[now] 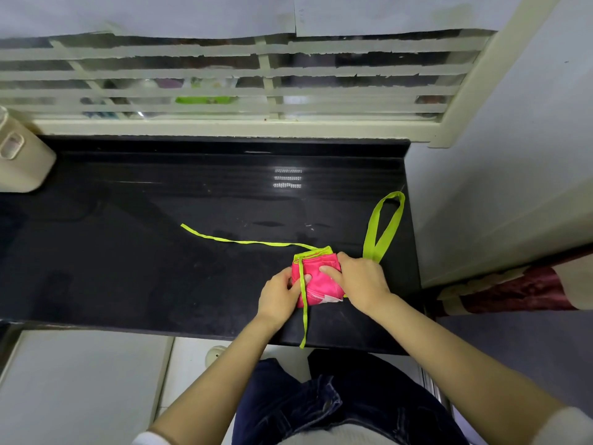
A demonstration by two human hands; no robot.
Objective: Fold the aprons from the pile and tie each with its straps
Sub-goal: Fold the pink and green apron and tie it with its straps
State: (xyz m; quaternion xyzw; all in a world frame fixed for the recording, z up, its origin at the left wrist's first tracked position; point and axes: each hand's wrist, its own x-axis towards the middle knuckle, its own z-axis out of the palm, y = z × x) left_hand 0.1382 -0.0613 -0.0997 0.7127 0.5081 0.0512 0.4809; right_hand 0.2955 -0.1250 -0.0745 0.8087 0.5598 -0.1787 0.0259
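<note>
A pink apron [316,277] lies folded into a small bundle on the black counter [144,252], near its front right. My left hand [277,295] grips the bundle's left side, thumb on top beside a thin lime-green strap [303,303] that runs over the bundle and hangs past the counter's front edge. My right hand [359,279] holds the bundle's right side, thumb pressing on the pink cloth. A second thin green strap [244,241] trails left across the counter. The wide green neck loop [383,226] lies behind my right hand.
A cream plastic container [22,155] stands at the counter's far left. A louvred window [224,81] runs along the back. A white wall [497,187] closes the right side, with a dark red patterned cloth [513,292] below it. White cabinet fronts [80,380] sit under the counter.
</note>
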